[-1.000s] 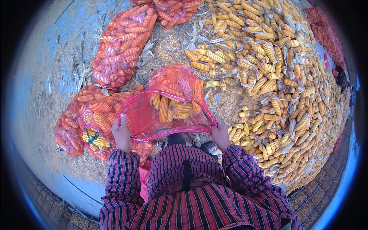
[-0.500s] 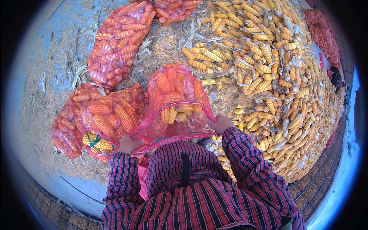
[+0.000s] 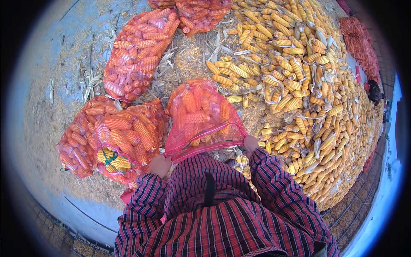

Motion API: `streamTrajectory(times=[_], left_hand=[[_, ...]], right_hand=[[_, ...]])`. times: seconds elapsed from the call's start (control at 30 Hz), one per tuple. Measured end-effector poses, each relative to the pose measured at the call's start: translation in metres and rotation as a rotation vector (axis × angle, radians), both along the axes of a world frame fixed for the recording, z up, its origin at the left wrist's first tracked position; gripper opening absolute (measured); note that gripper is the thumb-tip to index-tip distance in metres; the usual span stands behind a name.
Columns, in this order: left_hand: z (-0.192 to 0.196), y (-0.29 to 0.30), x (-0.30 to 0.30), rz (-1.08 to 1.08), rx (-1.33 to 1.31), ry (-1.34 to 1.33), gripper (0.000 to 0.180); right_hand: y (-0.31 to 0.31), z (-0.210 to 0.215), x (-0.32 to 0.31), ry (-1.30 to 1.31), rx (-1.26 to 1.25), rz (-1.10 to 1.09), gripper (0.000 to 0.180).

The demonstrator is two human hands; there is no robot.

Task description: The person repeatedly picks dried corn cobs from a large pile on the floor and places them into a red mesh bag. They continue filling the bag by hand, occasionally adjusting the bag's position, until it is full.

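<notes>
In front of me stands a red mesh bag (image 3: 188, 128) partly filled with corn cobs (image 3: 195, 103). My left hand (image 3: 160, 166) is closed on the left corner of its mouth, and my right hand (image 3: 250, 143) grips the right corner. Between them the rim is stretched wide, and the mesh covers much of the cobs nearest me. Left of my left hand lies a filled mesh bag (image 3: 128, 128) tied with green string, yellow cobs showing at its neck. Another full bag (image 3: 72, 145) leans against it.
A large heap of loose yellow corn cobs (image 3: 308, 98) spreads along the right. More filled mesh bags (image 3: 139, 51) lie at the far left and far middle. Dry husks (image 3: 90, 81) and loose kernels litter the ground. Stacked red mesh (image 3: 359, 43) sits at the far right.
Both hands have moved slightly right and nearer me, still holding the bag's mouth. The gaping opening has narrowed, and the mesh is now drawn flatter over the cobs.
</notes>
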State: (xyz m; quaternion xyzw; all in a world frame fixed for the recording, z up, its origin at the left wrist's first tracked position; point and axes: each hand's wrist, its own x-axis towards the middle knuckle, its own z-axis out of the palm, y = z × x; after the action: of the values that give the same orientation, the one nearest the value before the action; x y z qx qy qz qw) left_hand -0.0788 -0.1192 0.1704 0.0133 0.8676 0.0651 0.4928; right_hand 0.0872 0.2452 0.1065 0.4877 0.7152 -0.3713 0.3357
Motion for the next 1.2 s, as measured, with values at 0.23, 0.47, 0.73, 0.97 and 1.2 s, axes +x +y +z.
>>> streamTrajectory(times=[0.23, 0.47, 0.73, 0.97, 1.2], left_hand=[[0.087, -0.008, -0.022, -0.018, 0.221, 0.295, 0.055], [0.034, -0.031, -0.009, 0.084, 0.031, 0.101, 0.061], [0.023, -0.003, 0.014, 0.206, 0.057, 0.141, 0.072], [0.108, -0.020, 0.032, 0.395, 0.277, 0.152, 0.059], [0.043, -0.043, 0.048, 0.474, 0.069, -0.014, 0.070]], right_hand=[[0.007, 0.131, -0.038, 0.408, -0.251, -0.328, 0.029], [-0.011, 0.062, -0.065, 0.304, -0.067, 0.041, 0.032], [-0.004, 0.012, -0.083, 0.401, -0.042, -0.117, 0.032], [0.000, 0.115, -0.081, 0.460, -0.243, -0.081, 0.032], [-0.038, 0.072, -0.114, 0.474, -0.273, -0.051, 0.029]])
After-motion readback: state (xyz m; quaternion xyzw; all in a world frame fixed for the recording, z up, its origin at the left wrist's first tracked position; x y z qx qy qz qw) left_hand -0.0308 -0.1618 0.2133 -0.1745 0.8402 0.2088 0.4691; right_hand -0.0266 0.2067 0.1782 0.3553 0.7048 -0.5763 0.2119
